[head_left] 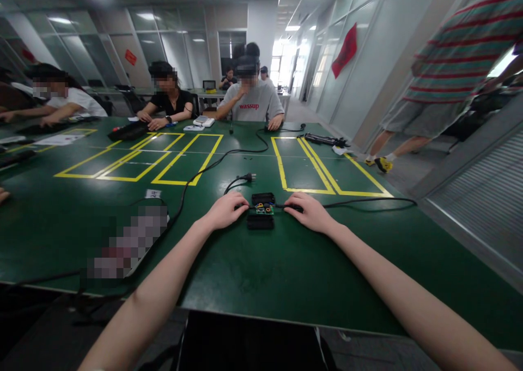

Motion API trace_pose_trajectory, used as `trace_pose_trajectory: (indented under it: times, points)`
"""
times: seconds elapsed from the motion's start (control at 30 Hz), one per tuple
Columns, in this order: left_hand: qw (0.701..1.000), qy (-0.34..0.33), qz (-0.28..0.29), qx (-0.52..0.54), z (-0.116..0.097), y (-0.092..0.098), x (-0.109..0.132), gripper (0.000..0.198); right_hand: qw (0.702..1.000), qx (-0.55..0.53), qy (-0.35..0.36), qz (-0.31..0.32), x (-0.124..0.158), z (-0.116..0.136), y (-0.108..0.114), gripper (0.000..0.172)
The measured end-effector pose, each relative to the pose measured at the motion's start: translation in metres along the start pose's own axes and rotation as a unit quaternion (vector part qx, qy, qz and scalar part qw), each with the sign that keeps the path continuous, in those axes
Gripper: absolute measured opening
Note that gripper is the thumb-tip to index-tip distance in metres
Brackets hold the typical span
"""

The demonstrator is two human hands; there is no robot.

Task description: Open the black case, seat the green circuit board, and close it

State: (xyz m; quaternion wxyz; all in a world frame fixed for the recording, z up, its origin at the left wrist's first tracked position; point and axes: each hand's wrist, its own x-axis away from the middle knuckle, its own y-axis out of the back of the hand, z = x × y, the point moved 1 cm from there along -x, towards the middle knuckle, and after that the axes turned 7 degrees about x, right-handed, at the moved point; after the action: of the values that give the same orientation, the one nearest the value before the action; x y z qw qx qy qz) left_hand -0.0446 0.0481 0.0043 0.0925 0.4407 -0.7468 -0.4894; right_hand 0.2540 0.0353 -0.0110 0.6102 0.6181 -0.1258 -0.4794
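A small green circuit board (265, 210) with copper-coloured coils and thin wires lies on the table between my hands. One black case half (263, 198) sits just behind it, and another black case half (260, 222) lies in front. My left hand (226, 210) is closed at the board's left end, its fingertips round a black cable mostly hidden by them. On the other side, my right hand (309, 213) is closed on the black cable (281, 206) that enters the board from the right. Behind my left hand lies a two-pin plug (248, 177) with its cord.
The green table (261, 275) carries yellow tape rectangles (281, 166). A partly blurred power strip (137, 245) lies left of my left arm. A long black cord (229, 154) crosses the table, and a folded black tripod (324, 140) lies far right. People (251, 101) sit opposite.
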Motion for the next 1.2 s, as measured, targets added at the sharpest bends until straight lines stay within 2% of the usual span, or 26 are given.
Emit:
trace_pose_trajectory:
  times: [0.2,0.3,0.5,0.63,0.8,1.2]
  points:
    - [0.995,0.021,-0.045,0.087,-0.006,0.009,-0.002,0.019,0.997,-0.052,-0.017,-0.053,0.001,0.003,0.004,0.023]
    - [0.990,0.035,-0.047,0.129,-0.009,0.016,-0.001,0.019,0.995,-0.072,-0.010,-0.071,0.002,0.009,0.009,0.025]
    - [0.975,0.096,0.022,0.200,-0.006,0.025,0.002,0.018,0.990,-0.111,0.051,-0.069,0.003,0.024,0.012,0.025]
    - [0.957,0.127,0.079,0.247,-0.007,0.025,0.005,0.017,0.991,-0.116,0.050,-0.039,0.003,0.026,0.011,0.025]
    - [0.955,0.133,0.096,0.249,-0.008,0.023,0.006,0.015,0.992,-0.113,0.050,-0.019,0.004,0.026,0.010,0.023]
    - [0.965,0.123,0.080,0.217,-0.006,0.018,0.005,0.020,0.996,-0.077,0.046,-0.019,0.003,0.020,0.008,0.014]
